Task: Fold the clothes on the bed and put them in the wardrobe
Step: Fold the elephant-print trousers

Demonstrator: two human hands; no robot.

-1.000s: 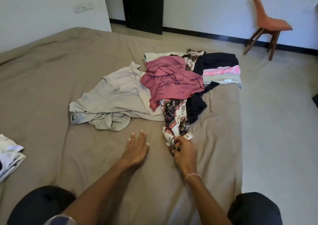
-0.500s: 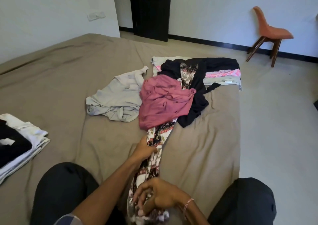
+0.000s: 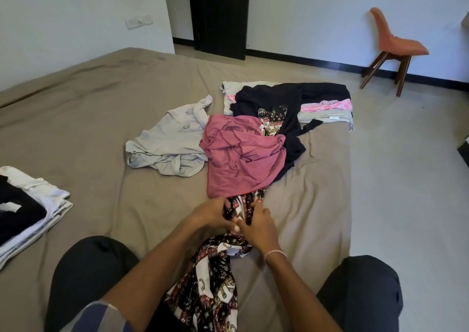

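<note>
Nearest you, the patterned garment (image 3: 215, 288) trailed from between your knees toward the heap. Your left hand (image 3: 212, 212) and right hand (image 3: 256, 226) both had fingers clenched around its bunched middle, just short of the pink top (image 3: 241, 159) that covered its far end. At near left, a folded stack (image 3: 43, 202) lay on the bed (image 3: 101, 108). Farther out, the grey shirt (image 3: 167, 146) and black garment (image 3: 291, 103) lay unfolded beside a second folded pile (image 3: 327, 114). Judged from this, most folding and all stowing were outstanding. One white tag (image 3: 335, 117) was too small to read.
</note>
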